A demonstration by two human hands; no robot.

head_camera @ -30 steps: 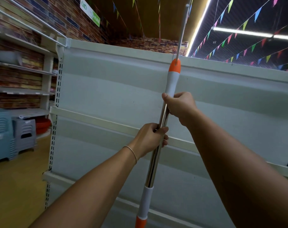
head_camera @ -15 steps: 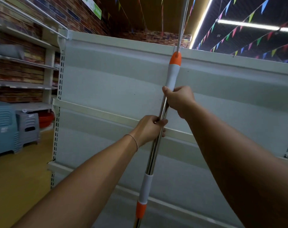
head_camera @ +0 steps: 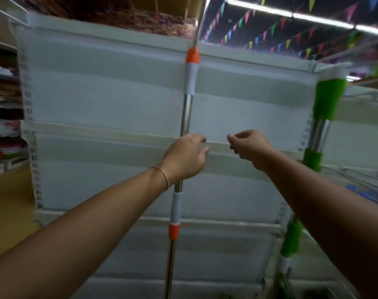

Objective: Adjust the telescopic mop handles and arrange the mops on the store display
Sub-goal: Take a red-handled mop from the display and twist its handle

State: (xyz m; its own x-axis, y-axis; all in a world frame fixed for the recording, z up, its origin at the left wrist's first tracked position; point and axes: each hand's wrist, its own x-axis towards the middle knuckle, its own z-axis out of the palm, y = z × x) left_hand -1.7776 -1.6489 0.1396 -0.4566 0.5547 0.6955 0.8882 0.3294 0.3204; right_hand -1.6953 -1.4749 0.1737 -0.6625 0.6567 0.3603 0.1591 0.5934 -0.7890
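Note:
A steel telescopic mop handle with orange-and-white collars stands nearly upright against the white display panel. Its upper collar is near the panel's top and its lower collar sits below my hands. My left hand is in front of the pole at mid height, fingers loosened and reaching past it to the right. My right hand hangs to the right of the pole, off it, with loosely curled fingers holding nothing. A second mop with green grips leans at the panel's right edge.
A pale horizontal rail crosses the panel at hand height. Stocked shelves stand at the far left beside a yellow floor. Wire shelving lies to the right. Coloured bunting hangs overhead.
My right hand has let go of the pole and moved right. My left hand's grip has loosened. The view has swung right, bringing the green mop into sight.

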